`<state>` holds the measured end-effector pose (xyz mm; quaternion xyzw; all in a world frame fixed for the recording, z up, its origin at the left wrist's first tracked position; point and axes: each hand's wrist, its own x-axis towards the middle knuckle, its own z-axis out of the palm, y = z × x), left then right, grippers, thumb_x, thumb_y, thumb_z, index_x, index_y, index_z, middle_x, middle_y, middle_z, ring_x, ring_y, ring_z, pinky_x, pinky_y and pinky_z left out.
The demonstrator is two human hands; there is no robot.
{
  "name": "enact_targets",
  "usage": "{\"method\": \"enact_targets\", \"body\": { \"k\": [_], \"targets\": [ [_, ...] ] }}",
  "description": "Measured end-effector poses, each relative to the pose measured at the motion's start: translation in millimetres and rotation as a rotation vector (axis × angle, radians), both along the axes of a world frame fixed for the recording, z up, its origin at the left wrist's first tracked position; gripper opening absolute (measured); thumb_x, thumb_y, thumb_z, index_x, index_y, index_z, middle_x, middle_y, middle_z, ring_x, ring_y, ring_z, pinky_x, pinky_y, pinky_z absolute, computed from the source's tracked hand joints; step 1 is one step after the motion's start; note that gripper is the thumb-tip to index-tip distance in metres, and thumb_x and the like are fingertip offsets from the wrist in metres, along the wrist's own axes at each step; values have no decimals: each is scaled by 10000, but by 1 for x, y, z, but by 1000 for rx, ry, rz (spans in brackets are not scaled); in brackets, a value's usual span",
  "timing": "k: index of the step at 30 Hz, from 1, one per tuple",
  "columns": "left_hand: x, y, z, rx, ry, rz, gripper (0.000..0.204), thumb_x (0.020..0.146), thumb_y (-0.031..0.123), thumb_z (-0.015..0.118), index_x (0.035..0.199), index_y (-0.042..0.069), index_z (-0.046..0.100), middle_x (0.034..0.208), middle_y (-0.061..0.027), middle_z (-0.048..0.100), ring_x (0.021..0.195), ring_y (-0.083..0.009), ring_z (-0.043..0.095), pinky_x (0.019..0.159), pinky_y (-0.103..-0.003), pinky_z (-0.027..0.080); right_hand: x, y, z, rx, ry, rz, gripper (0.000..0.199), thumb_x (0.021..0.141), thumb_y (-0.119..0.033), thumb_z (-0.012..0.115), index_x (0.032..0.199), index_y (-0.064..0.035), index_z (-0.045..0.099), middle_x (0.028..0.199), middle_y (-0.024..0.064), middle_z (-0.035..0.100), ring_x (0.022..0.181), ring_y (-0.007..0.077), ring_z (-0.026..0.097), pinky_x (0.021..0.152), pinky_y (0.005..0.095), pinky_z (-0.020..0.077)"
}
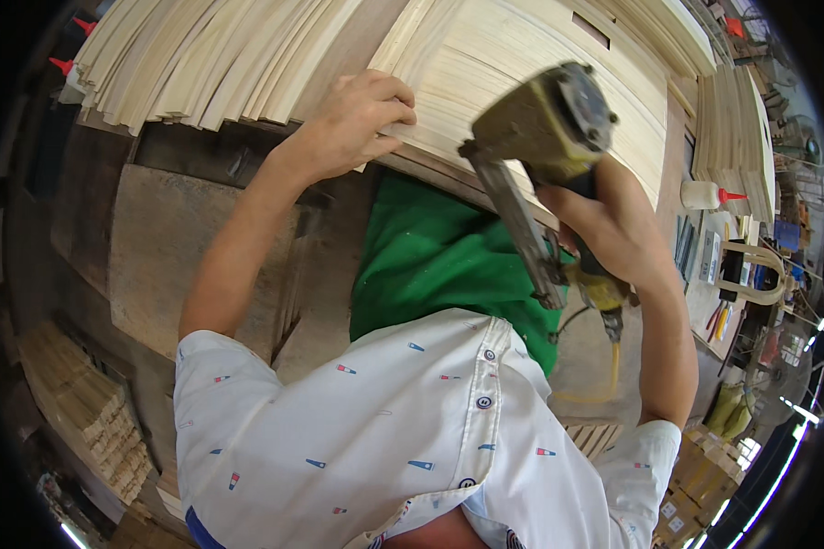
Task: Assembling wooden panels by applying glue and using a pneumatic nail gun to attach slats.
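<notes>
Two bare hands work over a pale wooden panel (485, 78) in the head view, the panel filling the upper middle of the frame with its near edge just above the person's green cloth (430, 252). Right of centre, a nail gun (542, 137) stands over that edge, its long magazine (515, 229) slanting down toward the lower right and a yellow hose (615, 361) trailing below.

Done well, the step calls for the tool's nose to be set squarely on the wood, the parts pressed flush first, and the steadying fingers kept well out of the nose's line.

The right hand (621, 229) is wrapped firmly around the nail gun's handle, its forearm rising steeply from the lower right with the elbow bent. The left hand (362, 123), at upper centre-left, is half curled, its fingertips on the wood at the panel's lower left corner; whether the thumb pinches the edge beneath cannot be told, as the hand covers it. That forearm slants up and inward from the left, the wrist a little arched.

Stacked slats (211, 59) lie at upper left, and a glue bottle (702, 195) with a red tip at right.
</notes>
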<state>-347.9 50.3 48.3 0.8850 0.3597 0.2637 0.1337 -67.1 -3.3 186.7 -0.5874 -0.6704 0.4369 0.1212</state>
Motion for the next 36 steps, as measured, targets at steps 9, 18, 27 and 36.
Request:
{"method": "enact_targets", "body": {
  "k": [9, 18, 27, 36],
  "targets": [
    [4, 0, 3, -75, 8, -16, 237, 739, 59, 712, 963, 21, 647, 1106, -72, 592, 1140, -256, 520, 990, -384, 380, 36, -20, 19, -85, -128, -182, 251, 825, -135, 647, 958, 63, 566, 633, 57, 572, 522, 112, 540, 502, 284, 433],
    [6, -2, 13, -65, 72, 23, 272, 717, 18, 713, 974, -5, 627, 1114, -89, 590, 1145, -288, 533, 984, -390, 423, 106, -54, 17, -107, -296, -355, 213, 821, -139, 667, 849, 57, 587, 627, 55, 590, 524, 108, 547, 493, 284, 438],
    [6, -15, 2, -2, 113, 84, 333, 749, -16, 695, 1077, 10, 642, 1187, -112, 601, 1208, -301, 529, 1005, -409, 418, 189, -97, 28, 55, -98, -707, 249, 814, -130, 717, 929, 52, 593, 693, 60, 608, 555, 115, 584, 521, 268, 474],
    [7, -30, -21, 130, 117, 207, 298, 893, -15, 583, 1186, 3, 634, 1287, -128, 595, 1264, -323, 504, 1066, -462, 372, 295, -109, -21, 182, 194, -1067, 285, 845, -202, 707, 943, 33, 578, 784, 85, 586, 524, 158, 601, 481, 282, 521]
  ]
}}
